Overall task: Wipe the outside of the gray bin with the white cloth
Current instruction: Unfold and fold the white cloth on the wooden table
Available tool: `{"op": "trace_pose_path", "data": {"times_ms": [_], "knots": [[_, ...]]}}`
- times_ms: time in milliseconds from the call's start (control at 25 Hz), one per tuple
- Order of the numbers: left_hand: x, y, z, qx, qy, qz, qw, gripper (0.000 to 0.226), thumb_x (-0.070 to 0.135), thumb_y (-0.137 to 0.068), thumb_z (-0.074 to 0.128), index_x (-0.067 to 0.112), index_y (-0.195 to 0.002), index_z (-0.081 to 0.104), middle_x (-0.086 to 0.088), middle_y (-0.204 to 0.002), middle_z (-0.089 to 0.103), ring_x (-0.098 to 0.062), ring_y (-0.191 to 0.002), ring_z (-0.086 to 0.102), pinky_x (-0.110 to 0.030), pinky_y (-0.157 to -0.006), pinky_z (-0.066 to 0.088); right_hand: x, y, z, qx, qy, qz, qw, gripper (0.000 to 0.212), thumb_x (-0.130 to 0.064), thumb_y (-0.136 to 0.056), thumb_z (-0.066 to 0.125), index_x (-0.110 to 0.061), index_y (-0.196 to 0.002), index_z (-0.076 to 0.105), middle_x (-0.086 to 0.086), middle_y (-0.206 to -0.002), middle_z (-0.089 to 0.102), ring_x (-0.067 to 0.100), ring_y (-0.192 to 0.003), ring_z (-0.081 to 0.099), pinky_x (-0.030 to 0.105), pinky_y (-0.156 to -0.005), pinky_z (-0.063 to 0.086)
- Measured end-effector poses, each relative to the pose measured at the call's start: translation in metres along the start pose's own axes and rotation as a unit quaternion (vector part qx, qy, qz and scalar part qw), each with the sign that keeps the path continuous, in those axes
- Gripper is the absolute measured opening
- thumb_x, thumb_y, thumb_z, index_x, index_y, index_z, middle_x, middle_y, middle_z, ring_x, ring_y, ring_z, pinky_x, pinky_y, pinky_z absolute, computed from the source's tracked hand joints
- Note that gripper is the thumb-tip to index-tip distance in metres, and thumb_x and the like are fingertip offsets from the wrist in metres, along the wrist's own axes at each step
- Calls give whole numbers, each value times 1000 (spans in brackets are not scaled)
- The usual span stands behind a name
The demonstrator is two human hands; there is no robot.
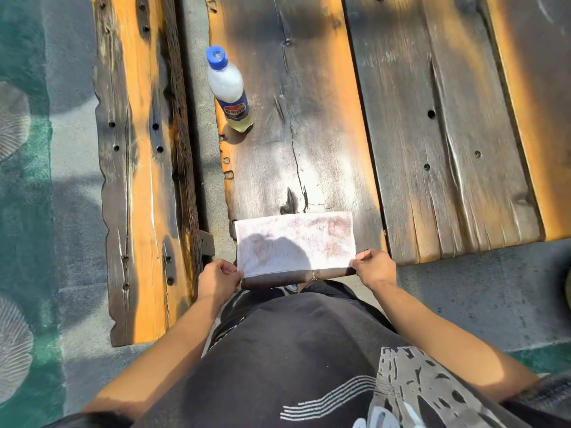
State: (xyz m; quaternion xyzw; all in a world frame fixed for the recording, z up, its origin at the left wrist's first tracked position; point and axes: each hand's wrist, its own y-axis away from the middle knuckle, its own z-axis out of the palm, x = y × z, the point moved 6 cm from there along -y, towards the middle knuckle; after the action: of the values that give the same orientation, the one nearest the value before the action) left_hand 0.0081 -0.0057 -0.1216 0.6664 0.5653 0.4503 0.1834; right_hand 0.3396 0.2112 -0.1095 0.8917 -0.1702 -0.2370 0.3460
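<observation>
White cloth (296,242), flat and folded to a rectangle, marked with faint brown stains, lying at the near end of the dark wooden plank table (309,134) with burnt-looking gray middles and orange edges. Part of the cloth in shadow on its left side. Near edge of the cloth just at the table's end, over a dark strip of wood.

Left hand (217,281) at the cloth's near left corner, fingers curled and pinching the edge. Right hand (375,267) at the near right corner, thumb and fingers pinching the edge too. Both hands well apart, one at each end of the cloth.

Clear plastic bottle with a blue cap and a blue label (228,89) standing on the left side of the table, far from the cloth. Pale yellow liquid at the bottom of the bottle; upper part looking milky white.

Long wooden bench plank (136,180) to the left of the table, same dark and orange wood, with small holes. Gray ground with green painted patches (27,180) below. Black shirt with a gray print (309,366) at the bottom of the view.

No gray bin in view.
</observation>
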Motion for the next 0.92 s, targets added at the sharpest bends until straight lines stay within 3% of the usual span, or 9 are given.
{"op": "trace_pose_path", "data": {"times_ms": [200, 400, 560, 680, 760, 840, 920], "knots": [[13, 0, -4, -18, -53, 24, 998, 13, 20, -80, 80, 16, -84, 68, -4, -82, 71, -24, -82, 68, -37, -76, 57, -5, -5, -3, -40, 43, 4, 998, 12, -18, -78, 80, -13, -85, 71, 5, -87, 75, 22, -85, 69, 26, -70, 47], [45, -8, -23, 14, -29, 47, 998, 20, 19, -87, 68, 14, -105, 61, -3, -88, 65, -26, -85, 63, -32, -70, 45, -38, -17, -13, 22, 51, -77, 996, 23, -18, -84, 72, -12, -105, 65, 9, -108, 66, 26, -93, 64, 31, -86, 52], [90, -15, -28, 47, -135, 176, 974, 43, 16, -92, 65, 14, -135, 58, -9, -120, 57, -25, -105, 60, -37, -93, 50, -77, -30, -9, 27, 70, -155, 985, 43, -20, -87, 70, -20, -129, 57, 11, -122, 52, 25, -101, 59, 31, -97, 46], [111, -27, -23, 38, -182, 216, 958, 50, 13, -93, 63, 16, -142, 57, -10, -124, 53, -27, -115, 55, -38, -102, 48, -95, -36, -5, 2, 111, -197, 974, 43, -16, -92, 64, -27, -134, 57, 8, -122, 46, 24, -98, 60, 34, -102, 49], [118, -35, -22, 30, -188, 207, 960, 41, 11, -93, 63, 14, -133, 63, -10, -120, 53, -27, -111, 57, -38, -99, 49, -99, -38, -5, 5, 135, -211, 968, 35, -14, -94, 58, -25, -127, 59, 8, -120, 46, 25, -103, 57, 37, -102, 49], [122, -42, -23, 33, -201, 207, 957, 18, 9, -90, 64, 13, -106, 71, -8, -109, 54, -28, -98, 61, -33, -84, 49, -103, -40, -8, 9, 146, -218, 965, 23, -13, -94, 56, -21, -115, 62, 8, -117, 48, 25, -103, 56, 38, -99, 50], [123, -45, -23, 30, -210, 210, 954, 6, 7, -87, 65, 13, -86, 66, -6, -100, 55, -28, -86, 61, -32, -74, 48, -104, -42, -10, 10, 148, -218, 965, 16, -11, -93, 56, -17, -106, 64, 9, -116, 50, 25, -99, 57, 37, -97, 50]]}}
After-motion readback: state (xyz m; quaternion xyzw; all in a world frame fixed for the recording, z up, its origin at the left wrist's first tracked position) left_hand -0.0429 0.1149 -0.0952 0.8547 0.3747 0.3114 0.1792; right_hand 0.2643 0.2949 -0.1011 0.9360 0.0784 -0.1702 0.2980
